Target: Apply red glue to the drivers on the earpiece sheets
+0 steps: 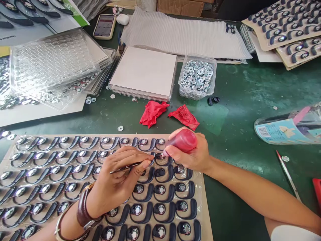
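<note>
My left hand is closed around dark tweezers, their tips at a black ear-hook earphone part near the board's upper right. In my right hand is a red squeeze bottle, tilted so its nozzle meets that same spot. Both tips come together there; whether they touch is too small to tell. Beneath my hands lies a tan board under clear film, carrying rows of black ear hooks with round, mostly silver speaker parts. My left forearm and hand hide some of these.
Two crumpled red cloths lie beyond the board. Behind them are a clear tub of metal rings and stacked white-topped trays. A phone sits at the back left. To the right are a clear cylindrical container and a pointed tool.
</note>
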Demonstrator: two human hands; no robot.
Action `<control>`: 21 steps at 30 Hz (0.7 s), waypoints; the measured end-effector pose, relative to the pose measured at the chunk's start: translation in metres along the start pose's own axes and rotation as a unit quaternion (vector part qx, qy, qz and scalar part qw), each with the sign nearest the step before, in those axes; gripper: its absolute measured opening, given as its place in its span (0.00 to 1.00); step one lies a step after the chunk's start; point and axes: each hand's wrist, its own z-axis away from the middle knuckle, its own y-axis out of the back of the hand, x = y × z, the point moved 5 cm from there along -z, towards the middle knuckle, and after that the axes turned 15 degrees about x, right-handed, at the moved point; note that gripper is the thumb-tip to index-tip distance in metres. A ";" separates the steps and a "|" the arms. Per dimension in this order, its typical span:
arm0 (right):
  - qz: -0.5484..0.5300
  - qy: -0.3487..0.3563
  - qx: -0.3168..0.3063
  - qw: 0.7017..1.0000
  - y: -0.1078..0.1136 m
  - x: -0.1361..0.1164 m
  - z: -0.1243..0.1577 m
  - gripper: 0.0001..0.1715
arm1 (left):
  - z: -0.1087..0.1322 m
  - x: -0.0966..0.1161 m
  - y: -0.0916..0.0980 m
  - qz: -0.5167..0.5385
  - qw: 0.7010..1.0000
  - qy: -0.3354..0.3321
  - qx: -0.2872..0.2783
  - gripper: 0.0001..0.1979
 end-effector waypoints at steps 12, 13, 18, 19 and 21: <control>-0.007 0.040 0.074 0.996 -0.001 0.013 -0.032 0.13 | 0.010 0.012 -0.009 -0.103 0.966 -0.236 -0.014 0.15; -0.003 0.041 0.071 0.997 -0.001 0.014 -0.031 0.12 | 0.010 0.011 -0.011 -0.108 0.965 -0.240 -0.015 0.15; 0.001 0.014 0.026 1.000 -0.005 0.018 -0.026 0.11 | 0.010 0.010 -0.017 -0.117 0.960 -0.252 -0.025 0.14; 0.007 0.011 0.023 1.000 -0.006 0.019 -0.026 0.12 | 0.010 0.011 -0.018 -0.123 0.958 -0.256 -0.025 0.14; 0.020 0.008 0.022 1.000 -0.006 0.020 -0.026 0.13 | 0.010 0.015 -0.019 -0.139 0.954 -0.264 -0.024 0.13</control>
